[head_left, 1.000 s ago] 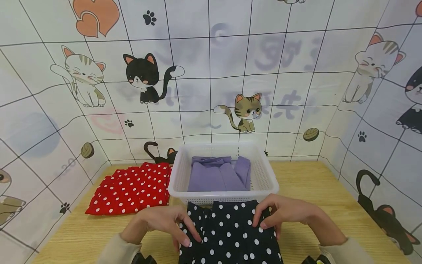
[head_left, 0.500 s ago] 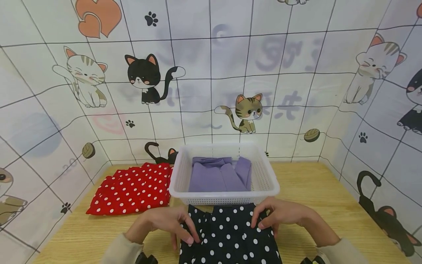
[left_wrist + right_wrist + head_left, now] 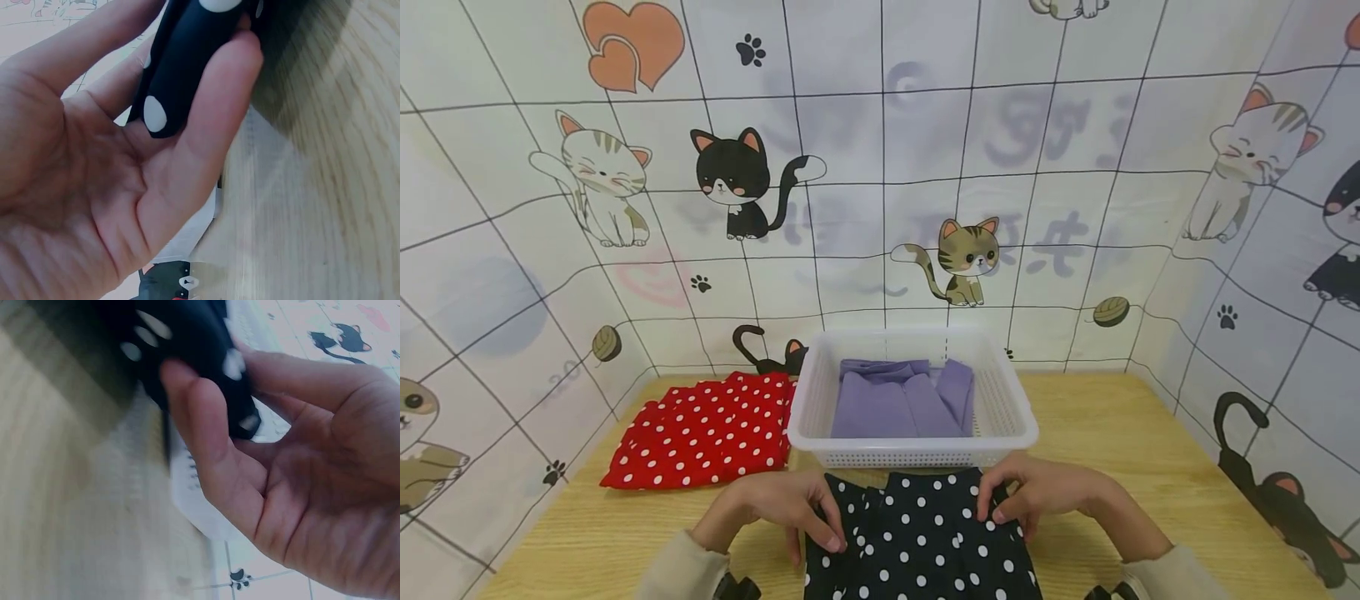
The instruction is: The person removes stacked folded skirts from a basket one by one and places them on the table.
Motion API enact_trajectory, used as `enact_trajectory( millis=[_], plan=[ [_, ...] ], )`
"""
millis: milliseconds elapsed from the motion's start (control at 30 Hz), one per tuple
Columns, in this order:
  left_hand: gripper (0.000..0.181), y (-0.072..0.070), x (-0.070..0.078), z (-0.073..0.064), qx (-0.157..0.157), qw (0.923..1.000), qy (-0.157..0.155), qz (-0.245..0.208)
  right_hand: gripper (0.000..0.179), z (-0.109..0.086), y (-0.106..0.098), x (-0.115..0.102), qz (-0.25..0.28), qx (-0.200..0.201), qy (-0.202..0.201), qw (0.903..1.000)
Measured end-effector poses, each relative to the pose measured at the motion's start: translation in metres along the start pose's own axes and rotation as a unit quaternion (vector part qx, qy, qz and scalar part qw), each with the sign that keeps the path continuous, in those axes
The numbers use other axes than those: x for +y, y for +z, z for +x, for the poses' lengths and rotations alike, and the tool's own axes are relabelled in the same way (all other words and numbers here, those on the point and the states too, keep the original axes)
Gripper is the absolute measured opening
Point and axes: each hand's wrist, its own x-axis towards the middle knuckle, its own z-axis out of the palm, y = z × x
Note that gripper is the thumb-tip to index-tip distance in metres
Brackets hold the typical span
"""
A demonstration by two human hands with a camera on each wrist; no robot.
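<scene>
Folded black fabric with white polka dots [image 3: 925, 533] lies in front of the basket in the head view, its lower part cut off by the frame. My left hand [image 3: 793, 508] grips its left side, thumb on top. On the right side, my right hand [image 3: 1033, 496] holds the fabric the same way. The left wrist view has a thick folded edge of the dotted fabric [image 3: 175, 75] between the fingers of my left hand [image 3: 125, 162]. In the right wrist view, the opposite fabric edge [image 3: 187, 337] sits in the curled fingers of my right hand [image 3: 281, 456].
Just beyond the fabric stands a white perforated plastic basket [image 3: 917, 454] with folded purple cloth [image 3: 891, 408] inside. Folded red polka-dot fabric [image 3: 707, 433] lies on the wooden table [image 3: 1090, 425] left of the basket. A cat-patterned sheet [image 3: 865, 208] encloses the table's back and sides.
Both hands and the black dotted fabric have drawn slightly back from the basket, toward the person. The head view has shifted a little. Both hands keep their hold.
</scene>
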Motion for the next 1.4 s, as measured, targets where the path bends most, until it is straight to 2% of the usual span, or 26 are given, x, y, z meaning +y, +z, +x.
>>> enact_trajectory(
  millis=[200,433,600,733,900,1200,1300,1400],
  plan=[
    [0.020,0.000,-0.001,0.002,0.005,1.0000,-0.003,0.001,0.013,-0.010,-0.006,0.001,0.006,-0.008,0.006,0.9999],
    [0.019,-0.001,-0.006,0.003,0.022,0.9996,-0.019,0.001,0.014,-0.006,-0.003,0.008,-0.016,0.006,0.036,0.9992],
    [0.019,-0.001,-0.008,0.002,0.027,0.9995,-0.017,0.007,0.016,-0.004,-0.003,0.013,-0.011,-0.004,0.050,0.9987],
    [0.018,-0.002,-0.007,0.000,0.036,0.9988,-0.026,0.018,0.018,-0.010,-0.008,0.009,-0.017,-0.007,0.060,0.9980],
    [0.017,-0.005,-0.004,-0.003,0.060,0.9968,-0.041,0.033,0.019,-0.017,-0.012,0.005,-0.027,0.006,0.077,0.9966],
    [0.011,-0.006,-0.003,-0.006,0.089,0.9932,-0.051,0.054,0.021,-0.016,-0.012,0.010,-0.031,-0.005,0.066,0.9973],
    [0.009,-0.005,0.000,-0.008,0.112,0.9894,-0.054,0.075,0.022,-0.017,-0.013,0.006,-0.030,-0.014,0.060,0.9977],
    [0.010,-0.003,0.007,-0.012,0.142,0.9824,-0.058,0.106,0.024,-0.020,-0.015,0.000,-0.034,-0.023,0.048,0.9980]
  ],
)
